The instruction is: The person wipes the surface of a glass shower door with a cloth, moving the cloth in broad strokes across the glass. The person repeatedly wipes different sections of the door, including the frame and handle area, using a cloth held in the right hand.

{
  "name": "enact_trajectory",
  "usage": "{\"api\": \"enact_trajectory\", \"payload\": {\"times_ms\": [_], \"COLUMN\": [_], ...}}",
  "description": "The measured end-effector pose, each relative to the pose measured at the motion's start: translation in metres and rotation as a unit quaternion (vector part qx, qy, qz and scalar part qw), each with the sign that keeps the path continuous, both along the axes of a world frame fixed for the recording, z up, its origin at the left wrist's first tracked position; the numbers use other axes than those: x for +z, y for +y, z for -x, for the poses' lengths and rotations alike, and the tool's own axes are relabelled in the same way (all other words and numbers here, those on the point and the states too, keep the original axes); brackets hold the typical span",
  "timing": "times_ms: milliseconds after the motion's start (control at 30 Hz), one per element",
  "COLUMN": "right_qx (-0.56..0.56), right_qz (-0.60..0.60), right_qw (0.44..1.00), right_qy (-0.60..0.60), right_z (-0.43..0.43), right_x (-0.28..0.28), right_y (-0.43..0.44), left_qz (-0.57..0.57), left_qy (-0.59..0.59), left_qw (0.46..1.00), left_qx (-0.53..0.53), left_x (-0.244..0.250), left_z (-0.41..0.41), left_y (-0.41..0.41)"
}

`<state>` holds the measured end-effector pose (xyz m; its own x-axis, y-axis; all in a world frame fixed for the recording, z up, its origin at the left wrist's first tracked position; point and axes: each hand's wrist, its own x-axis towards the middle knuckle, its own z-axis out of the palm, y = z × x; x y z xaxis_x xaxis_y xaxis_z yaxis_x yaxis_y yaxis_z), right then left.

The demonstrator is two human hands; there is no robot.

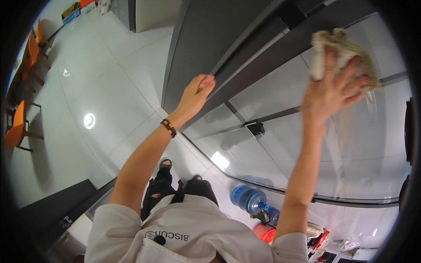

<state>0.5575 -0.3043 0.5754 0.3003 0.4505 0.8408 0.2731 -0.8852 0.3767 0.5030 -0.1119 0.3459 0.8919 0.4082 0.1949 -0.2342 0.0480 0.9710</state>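
My right hand (pixel 334 87) presses a whitish, fuzzy-edged cloth (pixel 368 59) flat against a glass panel (pixel 283 138), its fingers spread over the fabric. Both hand and cloth look slightly blurred. Near the dark grey frame (pixel 227 62) at the side of the glass is my left hand (pixel 196 92), its fingers curled and nothing visible in them. Whether its fingertips touch the frame I cannot tell. A beaded bracelet (pixel 168 128) circles my left wrist.
Large blue water bottles (pixel 248 199) lie by the foot of the glass, beside a red bucket-like object (pixel 265 232). Orange chairs (pixel 19 123) line the far left. A black bracket (pixel 256 129) shows at the glass. Cardboard boxes (pixel 70 14) stand at the top left.
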Motion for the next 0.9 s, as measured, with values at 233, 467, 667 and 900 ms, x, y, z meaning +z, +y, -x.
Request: {"api": "enact_trajectory", "payload": {"times_ms": [233,467,667,900], "right_qx": [0.05,0.01,-0.082,-0.003], "right_qz": [0.062,-0.058,-0.246,-0.544], "right_qw": [0.974,0.962,0.954,0.837], "right_qy": [0.212,0.268,0.149,-0.05], "right_z": [0.013,0.043,0.077,0.076], "right_x": [-0.186,-0.247,-0.288,-0.296], "right_y": [-0.036,-0.143,-0.277,-0.402], "left_qz": [-0.07,-0.062,-0.139,-0.186], "left_qy": [-0.14,-0.11,-0.162,-0.232], "left_qw": [0.988,0.987,0.958,0.917], "left_qx": [0.011,0.095,0.191,0.265], "left_x": [0.082,0.056,0.022,0.03], "left_z": [-0.054,-0.091,-0.123,-0.124], "left_y": [-0.042,-0.073,-0.037,-0.063]}}
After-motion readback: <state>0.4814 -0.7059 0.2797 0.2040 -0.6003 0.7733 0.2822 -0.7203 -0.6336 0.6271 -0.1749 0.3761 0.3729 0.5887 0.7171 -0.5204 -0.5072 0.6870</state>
